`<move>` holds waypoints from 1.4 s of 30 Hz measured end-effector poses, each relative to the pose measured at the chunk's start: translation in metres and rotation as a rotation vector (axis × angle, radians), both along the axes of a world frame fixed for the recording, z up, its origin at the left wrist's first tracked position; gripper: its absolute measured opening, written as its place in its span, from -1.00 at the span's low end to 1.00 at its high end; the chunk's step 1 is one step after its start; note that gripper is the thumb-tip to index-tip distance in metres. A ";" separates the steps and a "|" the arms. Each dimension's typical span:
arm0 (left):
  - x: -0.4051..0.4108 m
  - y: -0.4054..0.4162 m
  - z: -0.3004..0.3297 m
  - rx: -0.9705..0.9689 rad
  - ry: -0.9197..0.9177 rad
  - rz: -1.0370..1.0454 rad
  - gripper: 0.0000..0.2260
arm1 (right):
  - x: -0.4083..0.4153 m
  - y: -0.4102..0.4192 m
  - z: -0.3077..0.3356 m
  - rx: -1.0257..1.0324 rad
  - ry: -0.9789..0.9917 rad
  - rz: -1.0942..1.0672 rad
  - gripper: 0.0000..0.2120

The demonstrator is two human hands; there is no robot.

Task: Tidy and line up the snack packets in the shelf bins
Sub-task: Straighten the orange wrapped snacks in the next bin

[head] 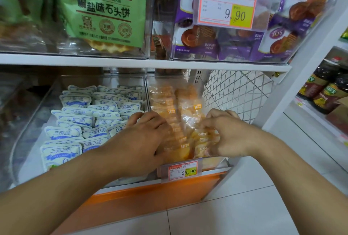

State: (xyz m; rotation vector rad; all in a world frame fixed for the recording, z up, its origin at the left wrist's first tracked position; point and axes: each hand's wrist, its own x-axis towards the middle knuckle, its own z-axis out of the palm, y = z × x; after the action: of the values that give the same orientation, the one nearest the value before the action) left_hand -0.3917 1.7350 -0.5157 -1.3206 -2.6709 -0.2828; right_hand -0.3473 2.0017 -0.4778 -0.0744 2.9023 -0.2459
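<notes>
Both hands are in the lower shelf's right clear bin (190, 79), which holds several orange snack packets (169, 102) in rows. My left hand (145, 136) lies flat with straight fingers across the divider, pressing on the packets at the bin's left side. My right hand (224, 133) has its fingers curled and pinches an orange packet (202, 136) near the bin's front right. The left clear bin (52, 87) holds several white-and-blue packets (75, 119) in rough rows.
A price tag reading 29.90 (182, 171) clips to the bin front above an orange shelf base (150, 197). The upper shelf carries bins of green packets (105, 12) and purple packets (226, 42). A wire mesh side panel (237, 91) stands right; white floor tiles (244, 206) lie below.
</notes>
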 end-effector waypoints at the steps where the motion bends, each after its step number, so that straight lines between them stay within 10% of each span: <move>1: 0.000 0.000 0.000 -0.001 -0.001 -0.003 -0.43 | 0.001 -0.001 0.003 0.018 0.003 0.018 -0.47; 42: 0.002 0.000 0.003 0.049 -0.082 -0.031 -0.65 | 0.001 -0.004 -0.027 0.334 0.369 0.089 -0.30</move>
State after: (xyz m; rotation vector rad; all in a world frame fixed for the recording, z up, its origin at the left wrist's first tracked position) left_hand -0.3896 1.7350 -0.5131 -1.3650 -2.6933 -0.4123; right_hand -0.3467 1.9973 -0.5044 -0.2123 3.2462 0.3014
